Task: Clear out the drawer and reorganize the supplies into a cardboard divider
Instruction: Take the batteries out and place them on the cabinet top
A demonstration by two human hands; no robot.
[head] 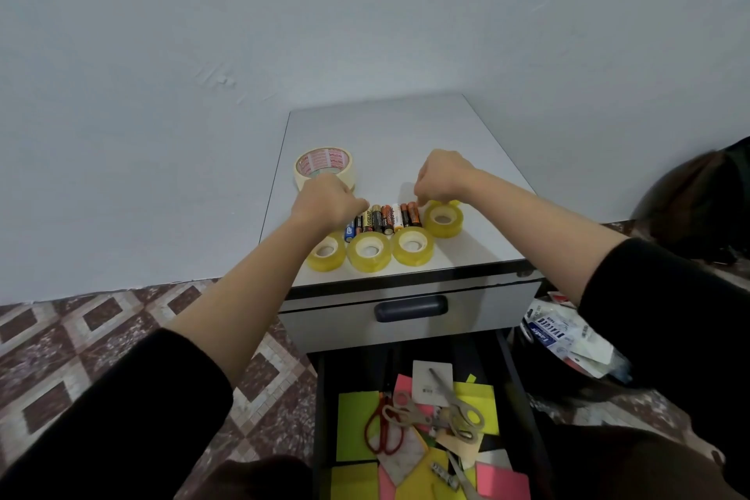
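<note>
While the lower drawer [422,418] hangs open near the person's knees, both hands are up on the bench [466,142], at a row of batteries [381,218]. The left hand [326,201] is curled at the left end of the row, and the right hand [440,177] is curled at the right end. I cannot tell if either hand is holding a battery. Four small yellow tape rolls [369,251] sit around the batteries, and a big tape roll [324,166] lies behind the left hand. I think this is still the clearing-out step. Scissors [440,412] and colored paper notes [357,424] are still in the drawer. No cardboard divider shows. Next, the hands likely need to reach down for those.
</note>
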